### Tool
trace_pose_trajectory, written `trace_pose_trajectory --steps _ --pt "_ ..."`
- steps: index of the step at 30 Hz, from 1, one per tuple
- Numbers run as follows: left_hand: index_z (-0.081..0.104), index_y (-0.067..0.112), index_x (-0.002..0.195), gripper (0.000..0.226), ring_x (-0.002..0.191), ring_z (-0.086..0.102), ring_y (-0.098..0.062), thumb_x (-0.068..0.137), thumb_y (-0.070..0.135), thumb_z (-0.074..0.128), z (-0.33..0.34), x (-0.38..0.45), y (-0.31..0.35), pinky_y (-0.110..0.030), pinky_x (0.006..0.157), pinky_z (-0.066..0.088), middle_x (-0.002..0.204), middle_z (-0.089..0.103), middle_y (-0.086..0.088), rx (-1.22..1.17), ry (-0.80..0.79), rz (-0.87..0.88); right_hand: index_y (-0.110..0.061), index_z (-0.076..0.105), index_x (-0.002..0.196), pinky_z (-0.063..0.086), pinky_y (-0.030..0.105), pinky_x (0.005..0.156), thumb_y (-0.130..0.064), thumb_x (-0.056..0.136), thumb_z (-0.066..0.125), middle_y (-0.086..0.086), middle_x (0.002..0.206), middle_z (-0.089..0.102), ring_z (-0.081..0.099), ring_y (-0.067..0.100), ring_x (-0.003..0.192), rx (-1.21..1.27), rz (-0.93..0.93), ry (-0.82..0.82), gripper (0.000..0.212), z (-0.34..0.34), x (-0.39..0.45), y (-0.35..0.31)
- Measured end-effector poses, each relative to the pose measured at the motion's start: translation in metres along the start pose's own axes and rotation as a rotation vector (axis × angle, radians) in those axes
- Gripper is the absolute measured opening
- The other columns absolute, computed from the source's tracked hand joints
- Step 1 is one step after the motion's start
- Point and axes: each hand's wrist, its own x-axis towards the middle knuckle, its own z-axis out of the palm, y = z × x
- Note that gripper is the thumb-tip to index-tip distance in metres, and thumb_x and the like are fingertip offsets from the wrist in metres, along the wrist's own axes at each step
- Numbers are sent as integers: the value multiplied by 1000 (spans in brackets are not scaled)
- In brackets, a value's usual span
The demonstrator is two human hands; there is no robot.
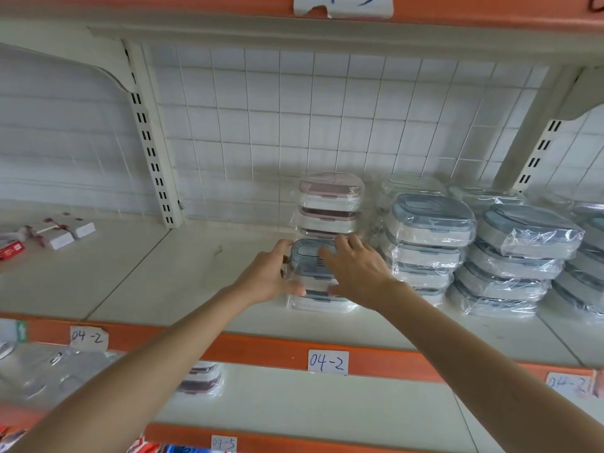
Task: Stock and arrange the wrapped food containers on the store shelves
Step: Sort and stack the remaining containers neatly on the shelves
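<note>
A wrapped container with a blue-grey lid (309,256) sits on top of a short stack (318,302) near the middle of the shelf (196,276). My left hand (271,276) grips its left side, thumb at the front edge. My right hand (356,269) lies across its right side, fingers spread over the lid. Behind it stands a stack of pink-lidded containers (330,204). To the right are taller stacks of blue-lidded containers (428,230), all in clear plastic wrap.
More wrapped stacks (523,256) fill the shelf's right end. Small red and white boxes (58,233) lie at the far left. An orange shelf edge carries a label reading 04-2 (327,361). The lower shelf holds pink-lidded containers (201,380). A wire grid backs the shelf.
</note>
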Motion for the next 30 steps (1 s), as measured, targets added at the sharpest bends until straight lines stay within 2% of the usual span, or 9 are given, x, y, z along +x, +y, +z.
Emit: trace_pose_trajectory --steps 5,7,10,15,17,19,24,27,30 --pt "36 15 121 70 75 56 -5 70 28 82 8 6 7 -15 60 42 105 59 3 56 32 5 -21 33 132 38 36 97 -32 86 63 11 131 34 38 28 117 24 65 101 55 13 0 -2" --pt "36 14 121 66 84 59 -13 73 27 81 11 6 9 -24 67 46 113 62 -3 81 29 2 -19 36 129 40 37 95 -26 86 62 11 130 34 39 28 115 55 83 131 50 18 -1 -2" --pt "37 12 127 67 89 57 -16 77 30 77 11 2 13 -25 73 44 121 60 -6 140 18 -18 -18 39 128 40 37 94 -22 86 61 5 131 34 38 27 115 105 82 168 47 20 -2 -3" --pt "40 10 131 67 104 58 -28 83 48 66 -4 -22 23 -40 87 48 124 57 -12 435 -72 -66 -18 29 140 35 37 103 -27 89 59 1 140 32 33 24 126 98 76 91 59 17 -10 -2" --pt "44 8 125 58 105 57 -28 87 50 58 -12 -37 23 -40 85 48 121 57 -12 573 -91 -46 -17 28 142 31 38 107 -33 89 58 0 144 31 29 22 133 109 89 38 63 10 -15 -3" --pt "47 10 123 49 109 54 -26 90 46 54 -24 -54 20 -38 87 47 122 56 -9 643 -76 -18 -16 34 139 31 37 106 -31 90 57 0 144 35 28 21 133 122 96 48 56 1 -21 -11" --pt "49 17 129 45 119 48 -24 91 39 54 -47 -114 -3 -37 94 43 128 50 -4 685 -18 14 -14 43 134 32 32 103 -21 89 50 0 138 40 33 18 128 188 -12 143 46 -11 -49 -77" --pt "53 16 125 39 117 46 -22 91 34 53 -38 -156 -26 -34 95 41 126 51 -2 724 40 91 -15 42 136 32 31 99 -22 89 50 -1 136 40 34 19 126 263 -87 77 47 -1 -79 -129" --pt "55 15 122 35 118 45 -22 89 26 51 -17 -196 -44 -32 96 37 128 48 -2 705 65 175 -15 36 141 30 32 103 -27 92 49 0 142 35 30 18 131 266 -145 -71 52 20 -117 -164"
